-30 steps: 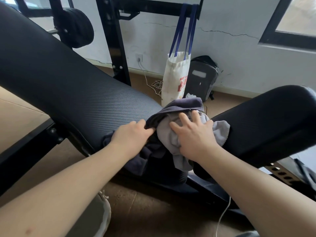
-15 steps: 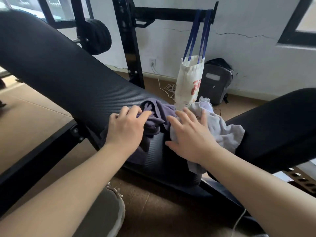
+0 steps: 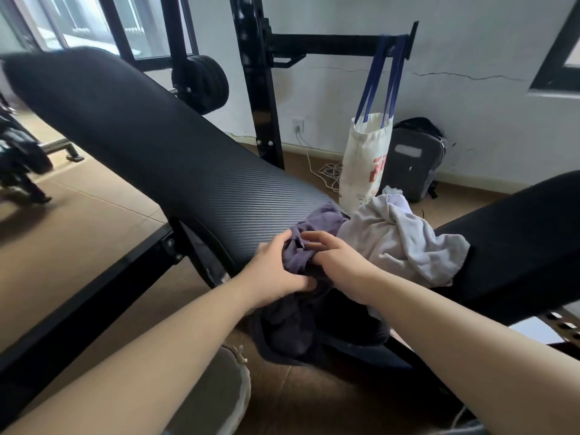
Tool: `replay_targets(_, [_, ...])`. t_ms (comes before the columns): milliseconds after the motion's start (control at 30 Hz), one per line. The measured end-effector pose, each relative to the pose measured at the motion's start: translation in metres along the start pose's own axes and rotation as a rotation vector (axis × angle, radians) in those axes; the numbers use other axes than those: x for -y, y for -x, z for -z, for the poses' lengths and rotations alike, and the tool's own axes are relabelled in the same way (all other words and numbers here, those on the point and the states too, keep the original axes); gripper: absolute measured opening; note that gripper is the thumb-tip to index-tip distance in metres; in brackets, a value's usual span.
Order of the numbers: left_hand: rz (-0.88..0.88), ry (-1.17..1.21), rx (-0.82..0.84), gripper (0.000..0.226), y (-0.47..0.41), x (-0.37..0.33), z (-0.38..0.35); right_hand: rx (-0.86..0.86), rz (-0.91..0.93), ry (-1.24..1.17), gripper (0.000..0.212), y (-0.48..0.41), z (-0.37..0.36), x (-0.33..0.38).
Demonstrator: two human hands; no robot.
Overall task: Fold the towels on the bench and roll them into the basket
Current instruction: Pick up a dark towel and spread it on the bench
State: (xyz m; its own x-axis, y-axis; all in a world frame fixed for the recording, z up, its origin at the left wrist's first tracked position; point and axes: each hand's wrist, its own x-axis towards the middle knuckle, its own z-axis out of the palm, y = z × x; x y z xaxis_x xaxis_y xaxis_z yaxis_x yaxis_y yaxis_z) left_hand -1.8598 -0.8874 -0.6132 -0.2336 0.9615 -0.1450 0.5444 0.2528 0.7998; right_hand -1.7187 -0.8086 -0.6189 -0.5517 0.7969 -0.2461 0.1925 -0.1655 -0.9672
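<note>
1. Head view gives me the black padded table (image 3: 163,158) first: a long ribbed pad slanting from the upper left down to the middle, with a second black pad (image 3: 514,246) rising toward the right edge.
2. Behind it I see a black steel rack (image 3: 260,89) against the cracked white wall, a weight plate (image 3: 201,84) on its left side.
3. A white tote bag (image 3: 365,164) hangs by blue straps from the rack's crossbar, with a grey backpack (image 3: 414,158) on the floor just beside it.
4. My pale grey towel (image 3: 405,237) lies crumpled where the two pads meet, spilling over the near edge of the right pad.
5. My purple towel (image 3: 301,255) sits bunched at the lower end of the long pad, touching the grey one, its dark tail drooping off the near edge.
6. My left hand (image 3: 276,268) is curled into the purple towel from the left, fingers closed on a fold.
7. My right hand (image 3: 335,259) pinches the same towel from the right, fingers bent round the cloth.
</note>
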Motion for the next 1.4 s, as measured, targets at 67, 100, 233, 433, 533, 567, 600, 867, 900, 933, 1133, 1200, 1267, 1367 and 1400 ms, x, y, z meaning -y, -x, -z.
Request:
replay_targets(67, [0.038, 0.182, -0.065, 0.113, -0.001, 0.002, -0.006, -0.013, -0.019, -0.033, 0.057, -0.001, -0.002, -0.001])
replay_targets(100, [0.071, 0.255, -0.118, 0.106, -0.002, 0.003, -0.008, -0.008, -0.021, -0.050, 0.058, -0.002, -0.002, -0.002])
replay_targets(233, [0.096, 0.330, -0.171, 0.062, -0.006, 0.010, -0.006, 0.017, -0.010, -0.021, 0.060, 0.003, 0.005, -0.002])
replay_targets(433, [-0.014, 0.067, -0.198, 0.017, 0.004, 0.011, 0.005, -0.084, 0.151, 0.734, 0.062, 0.002, 0.021, -0.013])
replay_targets(533, [0.017, -0.010, -0.272, 0.006, 0.004, 0.013, 0.013, -0.123, 0.149, 0.972, 0.056, -0.001, 0.029, -0.024])
replay_targets(567, [0.018, -0.071, -0.275, 0.005, 0.004, 0.013, 0.015, -0.120, 0.150, 0.968, 0.045, -0.001, 0.030, -0.026])
replay_targets(600, [0.013, -0.116, -0.279, 0.008, 0.005, 0.015, 0.015, -0.129, 0.156, 0.947, 0.032, -0.001, 0.028, -0.027])
replay_targets(867, [-0.176, -0.200, -0.250, 0.023, 0.003, 0.018, -0.002, -0.178, 0.164, 0.379, 0.006, -0.008, -0.001, -0.004])
replay_targets(900, [-0.165, -0.199, -0.253, 0.023, 0.000, 0.018, -0.003, -0.181, 0.094, 0.166, 0.005, -0.007, -0.005, 0.001])
replay_targets(933, [-0.147, -0.174, -0.252, 0.029, -0.003, 0.017, -0.003, -0.172, 0.037, -0.024, 0.013, -0.006, -0.006, 0.006])
replay_targets(1133, [-0.053, 0.165, -0.212, 0.027, -0.001, -0.004, 0.004, 0.058, -0.111, -0.362, 0.038, 0.010, -0.001, 0.032])
replay_targets(1200, [-0.002, 0.393, -0.247, 0.027, 0.000, -0.010, 0.010, 0.053, -0.096, -0.299, 0.040, 0.009, -0.002, 0.032])
replay_targets(1267, [0.039, 0.568, -0.280, 0.035, 0.001, -0.014, 0.016, 0.027, -0.036, -0.046, 0.042, 0.010, 0.000, 0.028])
replay_targets(1367, [0.033, 0.593, -0.289, 0.023, 0.006, -0.019, 0.022, 0.065, 0.054, 0.507, 0.038, 0.016, 0.005, 0.016])
replay_targets(1400, [0.027, 0.566, -0.272, 0.028, 0.008, -0.020, 0.023, 0.074, 0.055, 0.546, 0.033, 0.018, 0.006, 0.013])
